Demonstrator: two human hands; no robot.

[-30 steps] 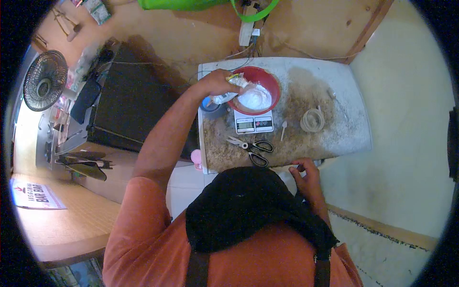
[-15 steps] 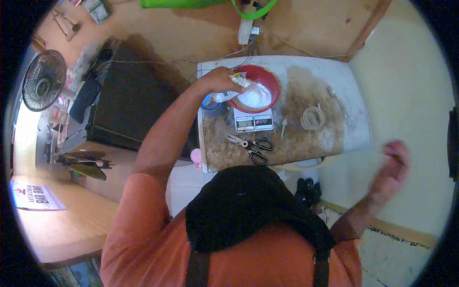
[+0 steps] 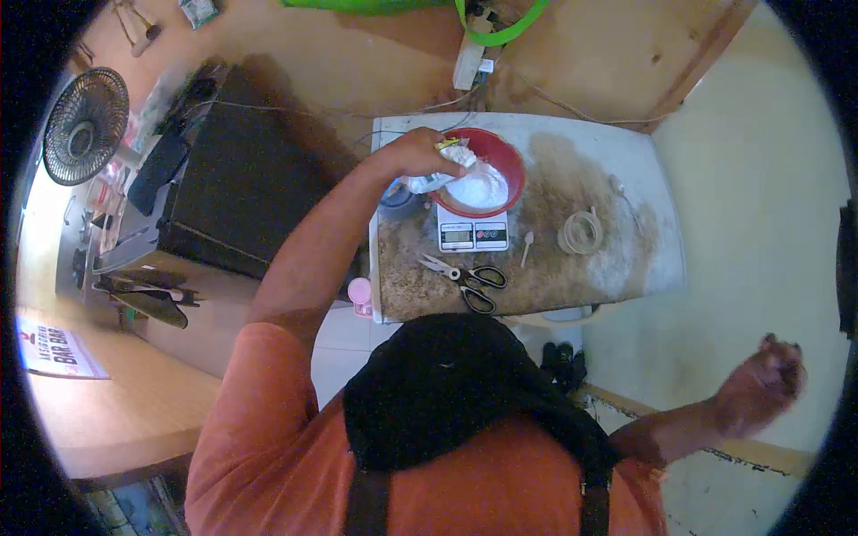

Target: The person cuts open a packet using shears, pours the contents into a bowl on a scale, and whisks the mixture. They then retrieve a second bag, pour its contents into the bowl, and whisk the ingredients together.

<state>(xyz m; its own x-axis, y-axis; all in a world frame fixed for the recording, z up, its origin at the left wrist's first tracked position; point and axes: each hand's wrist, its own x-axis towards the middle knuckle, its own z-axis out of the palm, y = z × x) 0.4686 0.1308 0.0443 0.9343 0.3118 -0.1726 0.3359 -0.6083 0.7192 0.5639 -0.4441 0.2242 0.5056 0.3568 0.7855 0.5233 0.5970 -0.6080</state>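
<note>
My left hand (image 3: pixel 424 154) grips a plastic packet (image 3: pixel 456 159) of white powder, tilted over the left side of a red bowl (image 3: pixel 511 163). A heap of white powder (image 3: pixel 480 186) lies in the bowl, which rests on a white digital scale (image 3: pixel 474 237). Off to the right, away from the table, my right hand (image 3: pixel 761 386) is raised; its fingers look curled but are smeared by motion, and nothing shows in them. Black-handled scissors (image 3: pixel 465 275) lie with blades apart below the scale, and a small white spoon (image 3: pixel 527 249) is right of them.
The stained white table (image 3: pixel 657 232) also holds a clear round container (image 3: pixel 581 232) and a grey-blue container (image 3: pixel 399 202) beside the bowl. A dark cabinet (image 3: pixel 241 179) and a fan (image 3: pixel 87 128) stand left. A pink item (image 3: pixel 360 293) is at the table's left edge; cables run behind.
My right hand has moved down and outward to the right. My left hand still holds the packet over the bowl. The view has shifted slightly.
</note>
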